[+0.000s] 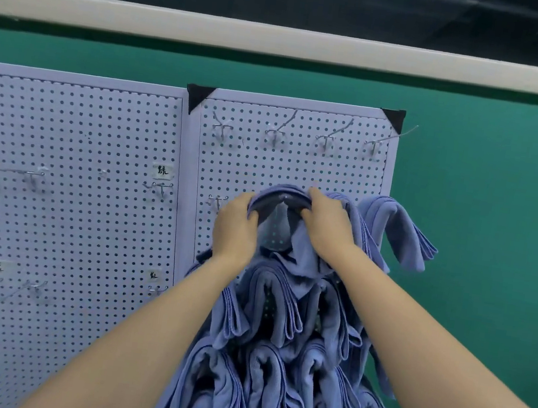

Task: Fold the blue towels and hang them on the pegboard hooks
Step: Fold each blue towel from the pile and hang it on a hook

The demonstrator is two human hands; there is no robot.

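A folded blue towel [282, 198] is draped in an arch in the middle row of the right white pegboard [293, 169]. My left hand [234, 230] grips its left side. My right hand [328, 227] grips its right side, fingers curled over the top fold. The hook under the towel is hidden. Another folded blue towel [401, 233] hangs at the board's right edge. Several more blue towels [270, 359] hang in rows below my hands, overlapping one another.
Bare metal hooks [275, 134] line the top row of the right board, and one bare hook [216, 200] sits just left of my left hand. The left pegboard [68, 196] carries bare hooks and small handwritten labels. A green wall [489, 200] stands behind.
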